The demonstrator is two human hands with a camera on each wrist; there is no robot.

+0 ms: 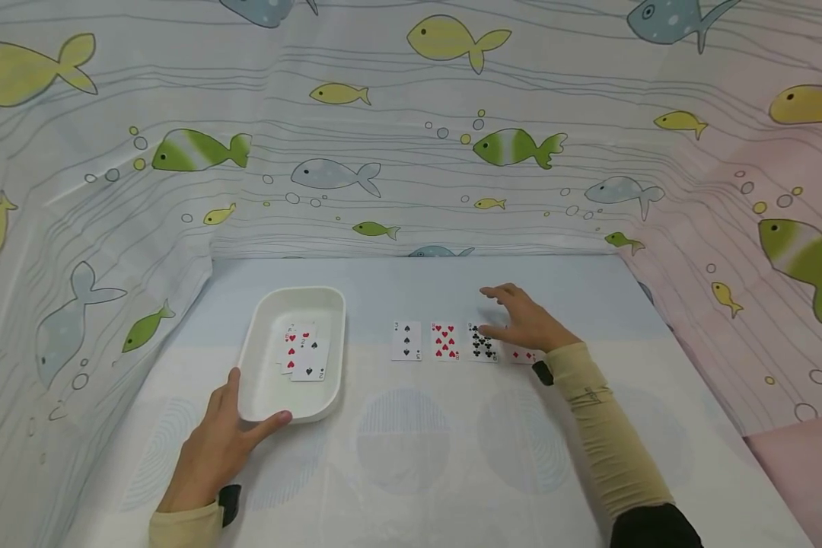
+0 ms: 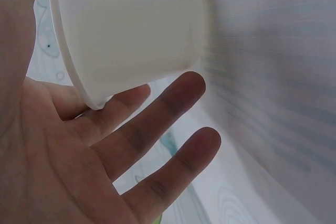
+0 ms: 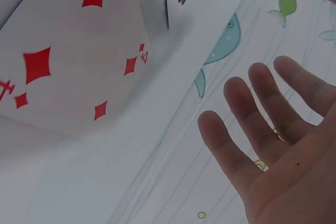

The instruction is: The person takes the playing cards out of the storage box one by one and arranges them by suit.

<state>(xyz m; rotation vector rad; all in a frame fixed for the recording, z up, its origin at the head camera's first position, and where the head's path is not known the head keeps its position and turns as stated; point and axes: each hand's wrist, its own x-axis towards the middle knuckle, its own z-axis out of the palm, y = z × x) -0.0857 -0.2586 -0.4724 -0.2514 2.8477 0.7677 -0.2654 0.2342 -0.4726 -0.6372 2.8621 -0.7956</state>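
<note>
Head view: take its centre as the dial centre. White tray (image 1: 263, 346): located at 8 o'clock on the tabletop (image 1: 397, 487). Contents: a two of spades (image 1: 309, 360) overlapping a hearts card (image 1: 291, 361).

Left hand (image 1: 212, 449): positioned between 7 and 8 o'clock of the tray. Thumb and index finger grip the corner, with the thumb at the 6 o'clock rim and the index finger at the 8 o'clock side. Left wrist view shows the remaining fingers extended and spread.

Card row, spaced apart, face up: three of spades (image 1: 406, 341) at 6 o'clock; second hearts card (image 1: 445, 342) at 5 o'clock; clubs card (image 1: 483, 352) between 4 and 5 o'clock; diamonds card (image 1: 520, 357) at 4 o'clock, partly covered by the arm.

Right hand (image 1: 530, 323): near 4 o'clock, above the row. Fingers are released and grasp nothing. The thumb overlaps the clubs card; contact cannot be determined.

Each wrist carries a black strap (image 1: 229, 504) beside a beige sleeve (image 1: 606, 426). Fish-print sheeting (image 1: 397, 122) spans 10 to 2 o'clock.
</note>
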